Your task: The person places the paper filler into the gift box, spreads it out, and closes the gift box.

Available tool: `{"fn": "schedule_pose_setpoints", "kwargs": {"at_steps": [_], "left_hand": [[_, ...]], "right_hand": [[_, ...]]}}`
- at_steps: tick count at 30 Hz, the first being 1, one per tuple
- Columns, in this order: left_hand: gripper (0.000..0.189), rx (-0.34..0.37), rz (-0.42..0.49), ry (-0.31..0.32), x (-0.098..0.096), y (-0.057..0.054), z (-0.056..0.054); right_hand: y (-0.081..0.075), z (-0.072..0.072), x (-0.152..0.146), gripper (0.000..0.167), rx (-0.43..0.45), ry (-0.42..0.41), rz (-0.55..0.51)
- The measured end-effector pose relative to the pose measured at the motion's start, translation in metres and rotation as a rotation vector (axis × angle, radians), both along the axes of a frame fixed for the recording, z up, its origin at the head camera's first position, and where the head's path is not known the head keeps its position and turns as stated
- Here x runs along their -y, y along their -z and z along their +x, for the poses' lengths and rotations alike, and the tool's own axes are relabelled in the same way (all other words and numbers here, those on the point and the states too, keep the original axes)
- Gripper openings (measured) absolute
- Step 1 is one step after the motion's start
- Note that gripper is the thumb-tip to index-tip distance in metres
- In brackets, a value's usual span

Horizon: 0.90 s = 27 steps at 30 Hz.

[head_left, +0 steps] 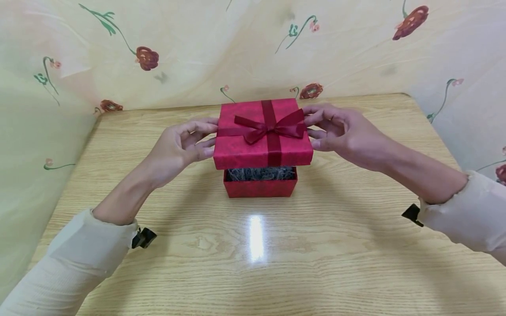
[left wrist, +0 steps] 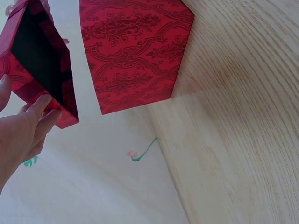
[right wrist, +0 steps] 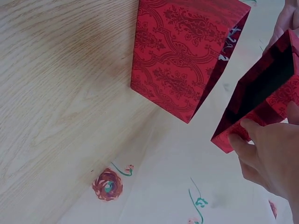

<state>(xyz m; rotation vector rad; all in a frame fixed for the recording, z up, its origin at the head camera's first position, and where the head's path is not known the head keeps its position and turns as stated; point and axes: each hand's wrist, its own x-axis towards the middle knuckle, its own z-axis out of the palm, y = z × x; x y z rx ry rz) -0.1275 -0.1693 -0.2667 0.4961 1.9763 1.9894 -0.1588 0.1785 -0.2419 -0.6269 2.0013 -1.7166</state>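
Observation:
A red gift box lid (head_left: 245, 151) with a dark red ribbon bow (head_left: 270, 128) is held level above its box. My left hand (head_left: 178, 147) grips the lid's left side, and my right hand (head_left: 344, 134) grips its right side. Below stands the red patterned box (head_left: 261, 188), upright on the table, with dark shredded filler (head_left: 261, 174) showing at its top. Both wrist views show a gap between the lid (left wrist: 67, 100) and the box (right wrist: 182, 60). The lid's dark hollow underside faces the box. Whatever lies under the filler is hidden.
The light wood table (head_left: 205, 263) carries the box near its back edge. Behind and at both sides hangs a pale cloth (head_left: 189, 52) printed with flowers. Small black clips (head_left: 144, 238) sit at the cuffs of both white sleeves.

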Motion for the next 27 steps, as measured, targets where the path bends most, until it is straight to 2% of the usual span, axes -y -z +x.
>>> {"fn": "schedule_pose_setpoints", "kwargs": {"at_steps": [5, 14, 27], "left_hand": [[0.035, 0.01, 0.033, 0.01, 0.0, 0.001, 0.0], [0.039, -0.003, 0.013, -0.007, 0.0, 0.001, 0.0], [0.041, -0.015, -0.006, -0.005, -0.001, 0.007, -0.001]], "right_hand": [[0.002, 0.001, 0.001, 0.025, -0.023, 0.004, 0.022], [0.003, 0.002, 0.004, 0.025, -0.026, 0.018, 0.025], [0.012, 0.002, 0.004, 0.026, -0.017, -0.012, 0.005]]}}
